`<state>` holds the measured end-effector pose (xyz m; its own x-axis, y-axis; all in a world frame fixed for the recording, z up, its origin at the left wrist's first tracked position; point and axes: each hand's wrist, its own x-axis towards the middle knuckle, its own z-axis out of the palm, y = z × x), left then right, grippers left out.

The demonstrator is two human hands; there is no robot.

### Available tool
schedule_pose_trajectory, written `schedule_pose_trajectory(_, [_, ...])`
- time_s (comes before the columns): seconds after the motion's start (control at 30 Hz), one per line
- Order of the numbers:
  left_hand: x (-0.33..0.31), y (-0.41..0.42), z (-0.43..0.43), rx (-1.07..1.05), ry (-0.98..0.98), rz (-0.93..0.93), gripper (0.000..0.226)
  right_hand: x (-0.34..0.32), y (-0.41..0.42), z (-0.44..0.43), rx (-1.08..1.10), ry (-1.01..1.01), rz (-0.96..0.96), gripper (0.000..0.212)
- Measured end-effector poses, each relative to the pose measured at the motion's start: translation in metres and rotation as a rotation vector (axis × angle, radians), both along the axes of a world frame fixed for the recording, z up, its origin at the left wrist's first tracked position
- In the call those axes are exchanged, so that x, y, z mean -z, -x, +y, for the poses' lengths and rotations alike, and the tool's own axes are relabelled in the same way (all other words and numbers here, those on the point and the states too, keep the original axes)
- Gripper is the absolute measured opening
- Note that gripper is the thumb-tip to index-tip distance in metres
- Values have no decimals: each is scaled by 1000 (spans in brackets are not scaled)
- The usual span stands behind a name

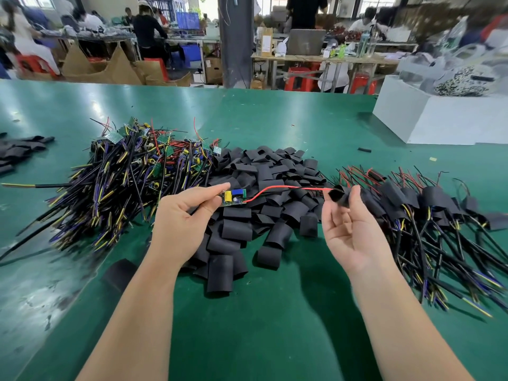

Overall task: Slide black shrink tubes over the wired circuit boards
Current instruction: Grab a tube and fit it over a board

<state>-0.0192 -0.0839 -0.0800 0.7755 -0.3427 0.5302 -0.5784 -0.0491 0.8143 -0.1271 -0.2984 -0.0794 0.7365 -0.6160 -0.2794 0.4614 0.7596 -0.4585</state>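
Both forearms reach in from 6 o'clock over green table. Left hand pinches small circuit board between thumb and forefinger. Red wire runs from board toward 3 o'clock into black tube, pinched by right hand, palm up. Loose tube pile lies beneath, between hands. Bare wired boards heaped at 10 o'clock; sleeved boards at 3 o'clock.

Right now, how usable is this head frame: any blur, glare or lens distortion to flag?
Head view: the circuit board and both hands stay sharp; the far workshop and the white box at the right edge are smeared; overhead light glares on the green table; wide-angle bending curves the table's far edge.
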Motion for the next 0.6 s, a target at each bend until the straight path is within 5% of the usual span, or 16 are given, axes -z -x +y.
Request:
schedule_pose_trajectory(0.1, [0,1,0,-7,20,-4,35,-3,1,4,-41,-25,-36,22])
schedule_pose_trajectory(0.33, [1,1,-1,-20,-3,-11,34,-5,1,13,-124,5,-116,65])
schedule_pose_trajectory(0.6, [6,-3,-1,-107,-37,-28,31,-11,6,18,-149,111,-169,29])
